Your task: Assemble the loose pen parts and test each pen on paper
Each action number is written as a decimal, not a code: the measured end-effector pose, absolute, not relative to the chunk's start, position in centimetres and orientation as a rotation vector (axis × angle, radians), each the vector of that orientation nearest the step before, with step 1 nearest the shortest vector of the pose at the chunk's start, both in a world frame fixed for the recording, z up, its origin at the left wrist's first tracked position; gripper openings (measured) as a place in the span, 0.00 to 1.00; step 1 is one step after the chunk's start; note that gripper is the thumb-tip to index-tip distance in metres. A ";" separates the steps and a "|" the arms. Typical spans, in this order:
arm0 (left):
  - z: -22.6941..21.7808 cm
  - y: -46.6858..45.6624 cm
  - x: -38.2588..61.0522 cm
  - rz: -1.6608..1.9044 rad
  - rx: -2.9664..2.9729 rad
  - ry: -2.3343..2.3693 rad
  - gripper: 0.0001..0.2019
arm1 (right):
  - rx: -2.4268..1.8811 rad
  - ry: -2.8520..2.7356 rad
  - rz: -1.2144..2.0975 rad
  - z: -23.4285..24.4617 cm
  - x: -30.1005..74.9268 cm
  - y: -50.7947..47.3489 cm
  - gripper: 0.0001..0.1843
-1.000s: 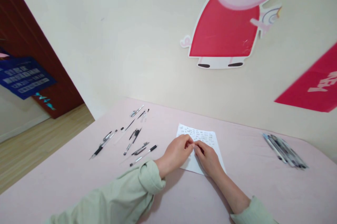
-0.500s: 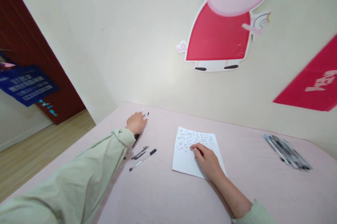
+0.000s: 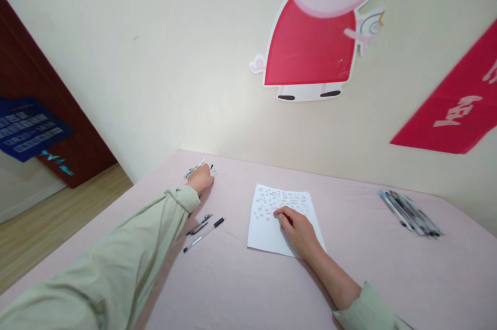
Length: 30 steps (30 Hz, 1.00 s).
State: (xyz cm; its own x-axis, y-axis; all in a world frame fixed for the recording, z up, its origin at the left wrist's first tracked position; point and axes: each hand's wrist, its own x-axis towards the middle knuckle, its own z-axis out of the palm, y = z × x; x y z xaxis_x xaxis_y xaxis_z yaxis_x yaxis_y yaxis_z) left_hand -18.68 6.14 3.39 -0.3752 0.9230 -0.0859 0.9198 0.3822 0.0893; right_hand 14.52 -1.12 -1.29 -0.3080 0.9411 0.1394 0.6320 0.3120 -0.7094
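Observation:
Near the far left corner of the table, my left hand (image 3: 201,179) is closed with curled fingers. Its fingertips face away, so what they grip is hidden. A pen (image 3: 195,168) sticks out past its far left side, and a dark pen tip with a clear part (image 3: 212,168) shows to its right. My right hand (image 3: 298,230) lies on a white sheet of paper (image 3: 267,239) with handwritten lines. Thumb and forefinger are pinched over the writing, and I cannot make out anything between them.
Closer than my left hand lie a clear pen with a black cap (image 3: 204,235) and dark pens (image 3: 199,225) beside my sleeve. A bunch of several pens (image 3: 411,214) is at the right on the pink-covered table (image 3: 233,288). The wall (image 3: 174,87) rises behind.
My left hand has shifted slightly, and a pen now shows past its far left side. The dark pen below that wrist is no longer visible. My right hand stays on the paper. The view has turned slightly.

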 end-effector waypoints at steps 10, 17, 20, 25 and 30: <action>2.6 6.6 -18.8 0.181 1.823 2.392 0.12 | -1.372 -1.999 0.728 -0.8 14.2 -1.2 0.15; 3.9 6.1 -15.9 0.350 1.937 2.292 0.06 | -1.349 -1.991 0.723 -0.8 14.2 -1.3 0.14; 4.5 4.3 -11.1 0.572 2.108 2.049 0.04 | -1.320 -1.960 0.743 -0.8 14.3 -1.1 0.14; 2.4 0.1 -2.4 0.776 2.192 1.561 0.07 | -1.258 -1.649 0.924 -1.5 14.6 -0.3 0.12; 0.5 -1.6 -0.7 0.577 2.185 1.697 0.06 | -1.263 -1.547 0.893 -1.8 14.9 0.1 0.10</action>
